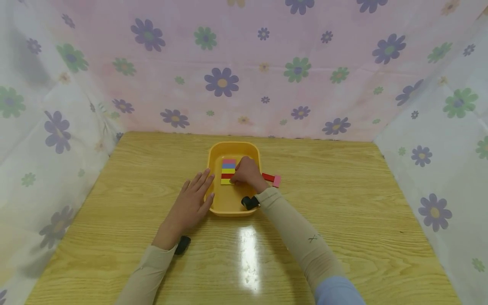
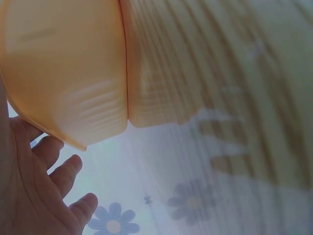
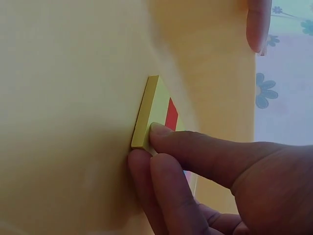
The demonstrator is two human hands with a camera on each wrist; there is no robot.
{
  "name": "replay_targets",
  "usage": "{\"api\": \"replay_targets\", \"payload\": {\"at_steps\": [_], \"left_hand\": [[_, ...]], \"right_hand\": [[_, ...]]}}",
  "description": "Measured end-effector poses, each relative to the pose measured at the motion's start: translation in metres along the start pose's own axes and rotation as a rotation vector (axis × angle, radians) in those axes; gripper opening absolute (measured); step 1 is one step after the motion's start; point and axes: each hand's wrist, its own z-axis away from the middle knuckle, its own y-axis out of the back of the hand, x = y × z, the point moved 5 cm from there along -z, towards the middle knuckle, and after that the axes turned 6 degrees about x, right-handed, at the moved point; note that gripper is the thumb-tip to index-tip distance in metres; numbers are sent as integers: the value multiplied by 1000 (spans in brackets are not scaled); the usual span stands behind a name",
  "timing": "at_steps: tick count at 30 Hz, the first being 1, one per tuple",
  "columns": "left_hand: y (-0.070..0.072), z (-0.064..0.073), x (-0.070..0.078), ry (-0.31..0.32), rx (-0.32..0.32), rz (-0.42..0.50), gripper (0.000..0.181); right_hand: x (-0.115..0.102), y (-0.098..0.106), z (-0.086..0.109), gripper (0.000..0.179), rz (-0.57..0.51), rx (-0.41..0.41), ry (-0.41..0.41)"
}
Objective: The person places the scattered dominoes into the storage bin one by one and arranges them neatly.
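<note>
Right hand (image 1: 248, 173) pinching yellow block (image 3: 145, 112), coloured blocks (image 1: 228, 166) at its left, left hand (image 1: 188, 205) spread, tray (image 1: 225, 199) at fingertips

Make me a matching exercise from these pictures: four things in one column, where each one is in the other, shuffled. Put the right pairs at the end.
Things
1. Left hand
2. Right hand
3. Striped row of blocks
4. Red and pink pair of blocks

Places
A. On the table, to the right of the tray
B. With the thumb on a yellow block
C. Lying flat on the floor of the tray
D. At the tray's left rim

Right pairs: 1-D, 2-B, 3-C, 4-A
</note>
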Motion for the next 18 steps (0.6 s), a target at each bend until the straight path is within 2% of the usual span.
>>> {"api": "replay_targets", "payload": {"at_steps": [9,12,14,15,18], "left_hand": [[2,-1,1,-2,9,-3,59],[2,-1,1,5,5,2,59],[2,0,2,16,-6,8,59],[2,0,2,19,-11,12,59],[2,1,2,24,-22,16,60]], "right_hand": [[-2,3,-2,46,46,-23,9],[-7,14,4,36,25,-48,4],[-11,26,11,27,-25,-56,-5],[-13,32,14,29,-49,-56,-3],[-15,52,21,48,-119,-59,-9]]}}
